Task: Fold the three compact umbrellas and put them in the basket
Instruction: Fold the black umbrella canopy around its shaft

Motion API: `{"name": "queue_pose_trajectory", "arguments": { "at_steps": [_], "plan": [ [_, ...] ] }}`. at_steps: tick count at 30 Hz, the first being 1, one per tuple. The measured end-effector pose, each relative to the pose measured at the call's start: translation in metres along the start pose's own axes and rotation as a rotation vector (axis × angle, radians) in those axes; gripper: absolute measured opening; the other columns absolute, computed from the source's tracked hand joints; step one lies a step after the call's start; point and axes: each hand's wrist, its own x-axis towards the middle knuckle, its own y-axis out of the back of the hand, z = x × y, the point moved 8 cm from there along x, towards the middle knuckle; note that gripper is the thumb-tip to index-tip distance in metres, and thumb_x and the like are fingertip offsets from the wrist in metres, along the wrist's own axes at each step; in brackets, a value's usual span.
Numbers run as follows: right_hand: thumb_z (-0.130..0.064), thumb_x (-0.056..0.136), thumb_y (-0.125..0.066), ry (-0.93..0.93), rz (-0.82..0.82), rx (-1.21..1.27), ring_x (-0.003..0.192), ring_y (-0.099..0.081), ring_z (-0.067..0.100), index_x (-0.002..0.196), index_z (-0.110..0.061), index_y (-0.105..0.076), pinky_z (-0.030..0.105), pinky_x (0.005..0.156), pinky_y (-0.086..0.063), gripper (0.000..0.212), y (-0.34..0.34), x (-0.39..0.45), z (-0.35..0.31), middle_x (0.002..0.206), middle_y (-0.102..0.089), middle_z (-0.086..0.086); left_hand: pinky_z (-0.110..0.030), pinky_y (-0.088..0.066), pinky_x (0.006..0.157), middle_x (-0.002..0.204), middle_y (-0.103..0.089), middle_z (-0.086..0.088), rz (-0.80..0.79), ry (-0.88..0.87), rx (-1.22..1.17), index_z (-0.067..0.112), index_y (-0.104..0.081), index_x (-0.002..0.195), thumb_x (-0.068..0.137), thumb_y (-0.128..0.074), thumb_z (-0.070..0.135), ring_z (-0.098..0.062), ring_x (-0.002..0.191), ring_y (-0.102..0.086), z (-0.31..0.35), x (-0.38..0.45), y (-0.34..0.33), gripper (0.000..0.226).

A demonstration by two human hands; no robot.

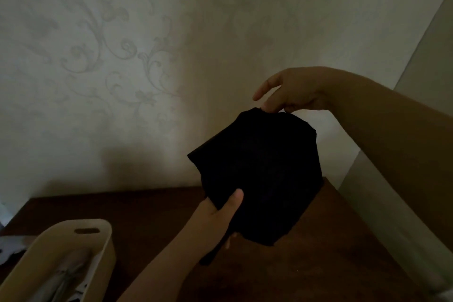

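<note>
I see a dark brown table [152,235] pushed against a pale wall [122,56] with a faint scroll pattern; the light is dim. On the right a plain wall edge [421,61] juts in beside the table's far right corner, so that side is tight. The table's back edge meets the wall, and bare wood shows between the basket and my hands.

The cream basket [98,250] stands at the lower left, its slotted handle end toward the middle. Something pale lies inside it, too dim for me to tell what.

The black umbrella [259,174] hangs in the air above the right part of the table, its cloth loose and bunched. My left hand [215,220] grips it from below, thumb pressed on the front of the cloth, fingers curled behind. My right hand [289,93] pinches the top edge of the cloth between thumb and a finger, the forefinger held out straight.
</note>
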Motion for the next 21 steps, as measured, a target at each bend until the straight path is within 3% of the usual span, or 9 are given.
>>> {"name": "queue_pose_trajectory", "arguments": {
  "at_steps": [3,8,12,14,16,21],
  "plan": [
    [-0.008,0.079,-0.071,0.016,0.027,-0.125,0.08,-0.06,0.009,0.102,-0.022,-0.066,0.022,0.067,-0.043,0.028,-0.001,-0.004,-0.004,0.086,-0.067,0.0,-0.025,-0.047,0.05,0.054,-0.058,-0.003,0.006,0.015,-0.015,0.011,-0.057,0.068,0.085,-0.037,0.061,-0.014,0.041,-0.052,-0.001,0.0,0.0,0.056],
    [-0.009,0.081,-0.069,0.075,0.093,-0.18,0.066,-0.053,0.007,0.102,-0.022,-0.064,0.015,0.05,-0.039,0.025,-0.004,-0.007,-0.01,0.09,-0.062,-0.001,-0.024,-0.047,0.048,0.05,-0.058,0.0,0.016,0.029,0.006,0.012,-0.056,0.064,0.082,-0.036,0.062,-0.013,0.039,-0.052,-0.003,0.001,0.0,0.057],
    [0.0,0.088,-0.06,0.124,0.157,0.103,0.077,-0.06,0.016,0.103,-0.019,-0.058,0.022,0.066,-0.049,0.024,0.009,-0.01,-0.011,0.098,-0.062,0.011,-0.026,-0.048,0.051,0.054,-0.058,-0.002,-0.013,0.07,-0.015,0.011,-0.056,0.068,0.083,-0.033,0.065,-0.017,0.045,-0.053,-0.006,0.0,-0.002,0.061],
    [0.001,0.091,-0.056,0.11,0.136,0.239,0.073,-0.06,0.016,0.107,-0.016,-0.054,0.024,0.065,-0.051,0.023,0.009,-0.011,-0.008,0.094,-0.061,0.012,-0.026,-0.049,0.055,0.055,-0.059,-0.003,-0.025,0.071,-0.004,0.011,-0.056,0.067,0.082,-0.03,0.067,-0.018,0.048,-0.054,-0.005,-0.001,-0.002,0.064],
    [-0.002,0.092,-0.056,0.099,0.136,0.185,0.073,-0.061,0.017,0.109,-0.014,-0.054,0.026,0.066,-0.053,0.021,0.007,-0.01,-0.004,0.094,-0.062,0.012,-0.028,-0.049,0.056,0.055,-0.059,-0.003,-0.022,0.063,0.006,0.011,-0.057,0.064,0.081,-0.03,0.068,-0.018,0.047,-0.054,-0.004,0.0,-0.001,0.066],
    [-0.012,0.085,-0.069,0.087,0.076,0.049,0.089,-0.066,0.024,0.11,-0.017,-0.058,0.034,0.085,-0.055,0.028,0.005,-0.012,-0.002,0.101,-0.065,0.013,-0.027,-0.046,0.049,0.052,-0.058,-0.004,-0.001,0.065,-0.029,0.007,-0.058,0.064,0.079,-0.035,0.066,-0.015,0.041,-0.051,-0.006,-0.001,0.0,0.064]
  ]
}}
